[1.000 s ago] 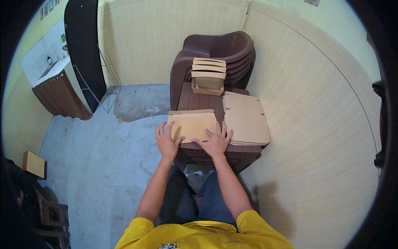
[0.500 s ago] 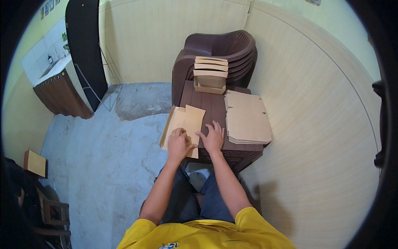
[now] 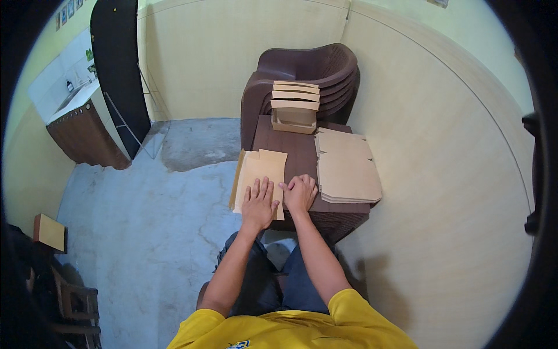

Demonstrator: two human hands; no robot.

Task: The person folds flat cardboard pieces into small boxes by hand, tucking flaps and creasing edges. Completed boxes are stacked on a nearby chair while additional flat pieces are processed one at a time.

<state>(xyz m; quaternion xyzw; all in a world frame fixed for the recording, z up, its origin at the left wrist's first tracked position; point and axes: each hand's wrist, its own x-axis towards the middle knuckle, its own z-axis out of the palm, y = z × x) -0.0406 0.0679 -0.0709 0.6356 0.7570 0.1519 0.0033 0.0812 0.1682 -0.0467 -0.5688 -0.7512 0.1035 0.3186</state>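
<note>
A tan cardboard box blank (image 3: 269, 165) lies partly folded on the near left of the brown plastic table (image 3: 268, 132), with one flap raised along its left side. My left hand (image 3: 259, 203) is spread flat on the blank, its fingers stretched out. Beside the blank's right edge, my right hand (image 3: 300, 192) rests with its fingers curled in and its thumb pointing at that edge. Nothing shows in the right hand's grip. To its right is a stack of flat cardboard blanks (image 3: 346, 166) with notched edges. Several folded cardboard trays (image 3: 294, 116) stand nested at the table's far side.
Brown stacked armchairs (image 3: 302, 61) stand right behind the table. A wood-toned wall (image 3: 442, 174) runs along the right. At the left are a sink counter (image 3: 78, 99), a black panel (image 3: 119, 70), a small box (image 3: 50, 231) and dark wooden furniture (image 3: 78, 299).
My left hand has flattened from a curled pose and shifted slightly right. My right fingers have curled in from being spread. The blank has turned a little and moved slightly right.
</note>
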